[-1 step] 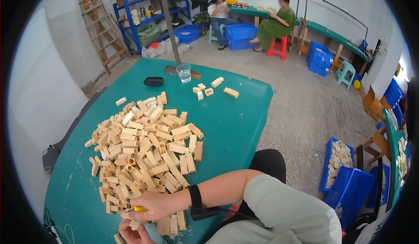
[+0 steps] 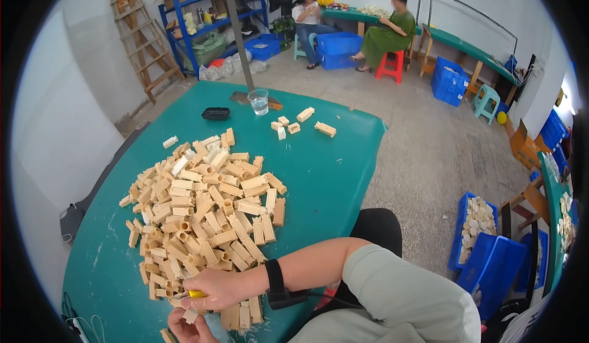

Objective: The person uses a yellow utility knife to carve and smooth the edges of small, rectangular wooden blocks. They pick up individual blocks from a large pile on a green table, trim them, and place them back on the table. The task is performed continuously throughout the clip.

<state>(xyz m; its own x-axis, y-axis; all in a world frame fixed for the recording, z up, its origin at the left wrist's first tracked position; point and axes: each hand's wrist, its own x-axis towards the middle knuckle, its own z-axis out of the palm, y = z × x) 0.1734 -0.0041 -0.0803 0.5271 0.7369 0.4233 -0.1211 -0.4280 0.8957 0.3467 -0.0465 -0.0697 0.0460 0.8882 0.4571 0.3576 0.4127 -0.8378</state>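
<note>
My right hand [image 2: 215, 289] is closed around a small yellow-handled tool [image 2: 197, 294]. Its thin greyish end points left, and I cannot make out whether it is a blade. Just below, at the table's near edge, my left hand [image 2: 191, 329] pinches a small cream hollow block [image 2: 190, 316] between thumb and fingers, close to the tool's tip. Beyond both hands spreads a large heap of cream and tan hollow blocks [image 2: 208, 208], oblong, some with round openings. Several more blocks [image 2: 232, 317] lie beside my right wrist, which wears a black strap [image 2: 274, 277].
On the green table [image 2: 319, 177] stand a clear cup of liquid [image 2: 259, 104] and a black case [image 2: 216, 114], with several loose blocks [image 2: 305, 115] near the far edge. A metal pole [image 2: 239, 36] rises behind it. Blue crates [image 2: 491, 272] stand at right; two people sit far off.
</note>
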